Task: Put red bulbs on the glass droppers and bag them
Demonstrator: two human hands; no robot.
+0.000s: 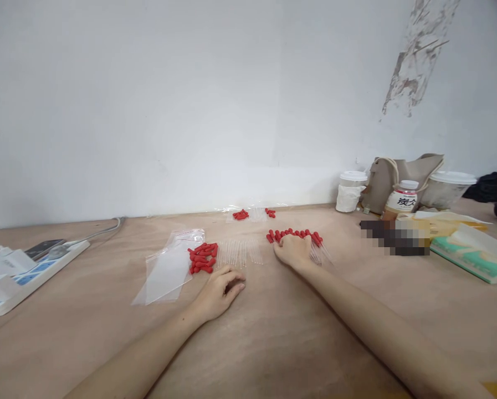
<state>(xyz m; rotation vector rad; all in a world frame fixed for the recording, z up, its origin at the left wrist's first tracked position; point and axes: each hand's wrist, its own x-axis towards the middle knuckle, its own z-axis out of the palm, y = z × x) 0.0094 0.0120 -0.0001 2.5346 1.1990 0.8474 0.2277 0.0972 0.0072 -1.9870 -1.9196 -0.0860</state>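
Observation:
My left hand (222, 292) rests on the table, fingers loosely bent and a gap between thumb and forefinger, holding nothing. Just beyond it lies a pile of red rubber bulbs (201, 258), beside a row of thin clear tubes (240, 253). My right hand (293, 249) is curled over a row of droppers (317, 239), clear tubes with red bulbs fitted on their far ends. The back of that hand hides its fingertips and part of the row, so what it grips cannot be made out.
Clear zip bags (169, 271) lie left of the bulbs. A bag with more red bulbs (240, 214) sits by the wall. At left is a power strip (44, 277); at right stand a lidded cup (350, 191), a bottle (401, 199), a grey bag (377, 185) and a tissue pack (472, 255).

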